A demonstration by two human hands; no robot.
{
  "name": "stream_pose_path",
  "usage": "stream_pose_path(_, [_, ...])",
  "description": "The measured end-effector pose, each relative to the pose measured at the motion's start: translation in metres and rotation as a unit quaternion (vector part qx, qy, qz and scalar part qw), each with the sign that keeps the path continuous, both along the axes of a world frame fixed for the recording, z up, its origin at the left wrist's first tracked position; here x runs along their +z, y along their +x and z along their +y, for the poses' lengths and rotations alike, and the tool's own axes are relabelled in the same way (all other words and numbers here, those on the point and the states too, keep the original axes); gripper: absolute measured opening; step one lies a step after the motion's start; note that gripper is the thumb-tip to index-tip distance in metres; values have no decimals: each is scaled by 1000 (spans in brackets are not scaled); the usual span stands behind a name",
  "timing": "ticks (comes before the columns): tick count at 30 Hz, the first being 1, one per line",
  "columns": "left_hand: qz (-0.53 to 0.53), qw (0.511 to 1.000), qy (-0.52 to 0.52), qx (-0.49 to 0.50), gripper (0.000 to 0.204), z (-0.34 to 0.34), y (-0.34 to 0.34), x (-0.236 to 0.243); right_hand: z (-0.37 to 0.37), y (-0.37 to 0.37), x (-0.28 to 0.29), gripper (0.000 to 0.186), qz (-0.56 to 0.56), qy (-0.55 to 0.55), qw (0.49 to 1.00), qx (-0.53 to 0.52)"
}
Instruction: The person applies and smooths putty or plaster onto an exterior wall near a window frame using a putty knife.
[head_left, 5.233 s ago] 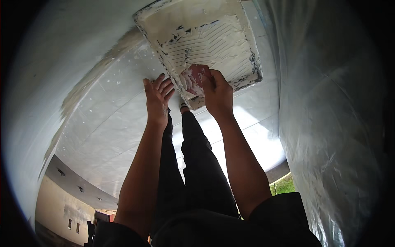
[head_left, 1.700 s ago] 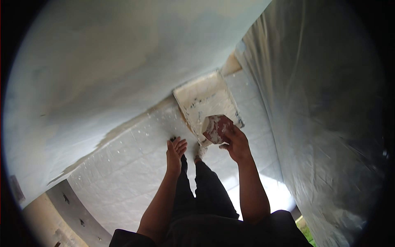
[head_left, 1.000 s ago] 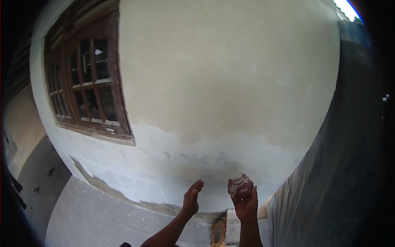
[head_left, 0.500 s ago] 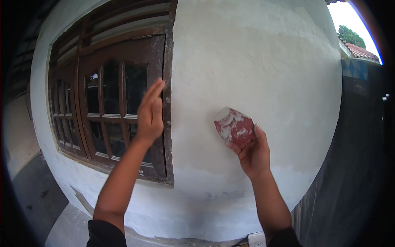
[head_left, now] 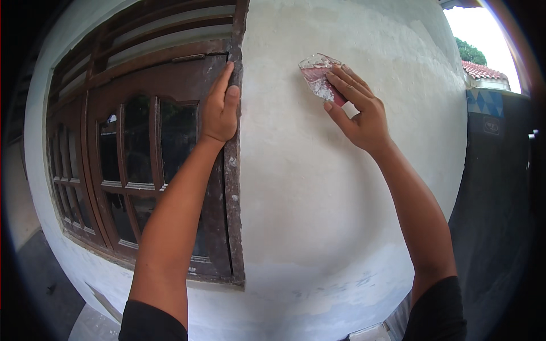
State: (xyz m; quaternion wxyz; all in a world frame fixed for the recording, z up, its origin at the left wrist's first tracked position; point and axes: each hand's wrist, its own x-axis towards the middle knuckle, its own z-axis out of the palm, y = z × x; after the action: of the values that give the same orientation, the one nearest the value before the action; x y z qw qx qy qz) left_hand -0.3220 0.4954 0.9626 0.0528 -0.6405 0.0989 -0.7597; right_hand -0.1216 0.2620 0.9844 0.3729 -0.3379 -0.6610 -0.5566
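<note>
My right hand (head_left: 364, 116) presses a flat red piece smeared with white (head_left: 318, 77) against the plastered wall (head_left: 307, 187). Its fingers lie over the piece's right part, with the thumb at the lower edge; I cannot make out its exact kind. The left hand (head_left: 220, 111) is open, fingers stretched upward, and holds nothing. It rests at the right edge of the brown wooden window frame (head_left: 232, 187), beside the wall.
To the left, brown window shutters (head_left: 128, 187) hold several dark glass panes. A dark panel (head_left: 492, 187) stands right of the wall, with a tiled roof (head_left: 483, 71) beyond. Low down sits a pale block (head_left: 369, 333).
My right hand has carried the red piece up the wall, from tilted in the fingers to pressed under them. The left hand has moved up along the window frame.
</note>
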Motion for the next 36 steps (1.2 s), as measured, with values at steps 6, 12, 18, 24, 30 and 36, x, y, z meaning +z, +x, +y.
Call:
stream_pose_path(6, [0,999,33,1,78,2,-1,-2,30,22,8,54,-69,26,995,-64])
stream_pose_path(12, [2,999,38,13,81,4,-2,-4,31,29,-7,55,-44,-9,994,-98])
stream_pose_path(18, [11,999,40,24,82,-1,1,-5,20,51,-15,53,-50,34,994,-91])
stream_pose_path(24, [10,999,46,15,84,2,2,-2,41,17,14,51,-61,46,994,-73])
stream_pose_path(30, [2,999,45,16,86,2,0,-5,32,41,-15,48,-61,43,992,-105])
stream_pose_path(36, [5,999,45,16,85,0,3,-3,28,40,-8,48,-67,66,991,-90])
